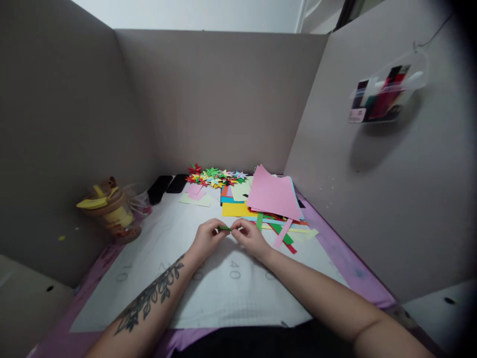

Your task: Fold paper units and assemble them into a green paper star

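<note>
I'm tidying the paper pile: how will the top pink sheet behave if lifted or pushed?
The pink sheet probably bends easily, since it looks thin and its upper edge bows. It is likely light for its size, being paper. Pushed, it may slide over the loose coloured papers beneath.

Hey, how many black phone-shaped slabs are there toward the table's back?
2: the left slab beside the clear plastic bag, and the right slab just left of the paper stars. Any under the pink sheets would be hidden.
</note>
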Demonstrator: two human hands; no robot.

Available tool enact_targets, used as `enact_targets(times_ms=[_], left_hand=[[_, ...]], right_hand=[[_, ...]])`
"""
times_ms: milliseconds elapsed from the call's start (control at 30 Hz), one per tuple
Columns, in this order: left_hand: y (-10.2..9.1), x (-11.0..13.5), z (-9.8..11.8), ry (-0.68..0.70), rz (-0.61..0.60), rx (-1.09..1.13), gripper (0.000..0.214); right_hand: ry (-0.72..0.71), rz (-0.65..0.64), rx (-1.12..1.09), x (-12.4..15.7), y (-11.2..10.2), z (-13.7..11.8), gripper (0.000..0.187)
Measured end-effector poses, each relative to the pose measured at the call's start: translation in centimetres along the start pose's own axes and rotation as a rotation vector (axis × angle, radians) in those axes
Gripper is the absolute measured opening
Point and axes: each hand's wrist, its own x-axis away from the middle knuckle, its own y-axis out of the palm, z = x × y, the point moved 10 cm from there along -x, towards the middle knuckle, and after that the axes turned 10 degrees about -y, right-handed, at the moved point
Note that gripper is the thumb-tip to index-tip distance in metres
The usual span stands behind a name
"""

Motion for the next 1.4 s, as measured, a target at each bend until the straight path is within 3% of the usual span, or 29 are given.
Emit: enact_targets(times_ms=[167,500,800,967,1067,1233,1400], left_hand=[[0.0,0.4,1.3,0.149,-0.048,-0.017,0.015],[0.2,-0.4,-1.6,-0.186,-0.032,0.062,0.009],[1.6,-0.2,-2.3,-0.193,-0.114,0.156,0.010],[1.3,-0.3,-2.5,-0.222,-0.095,0.171,0.012],[1.0,-0.4,-2.6,-0.230,-0.079,0.188,0.013],[1.1,-0.4,-2.7,-0.246,-0.091,0.205,0.016],[1.5,-0.3,-2.4,-0.237,-0.107,0.174,0.015]], right_hand=[[-0.055,-0.105,-0.142,0.0,0.7,-0.6,0.006],[-0.099,-0.035,-0.061,-0.4,-0.4,-0.9,0.003],[0.055,0.010,-0.120,-0.3,0.0,1.0,0.009],[-0.091,-0.038,-0.017,-0.5,-0.1,-0.7,0.006],[-0.070,-0.047,-0.036,-0.4,0.1,-0.2,0.004],[0.067,0.053,-0.108,-0.1,-0.1,1.7,0.008],[0.097,0.114,-0.172,-0.1,0.1,2.0,0.015]])
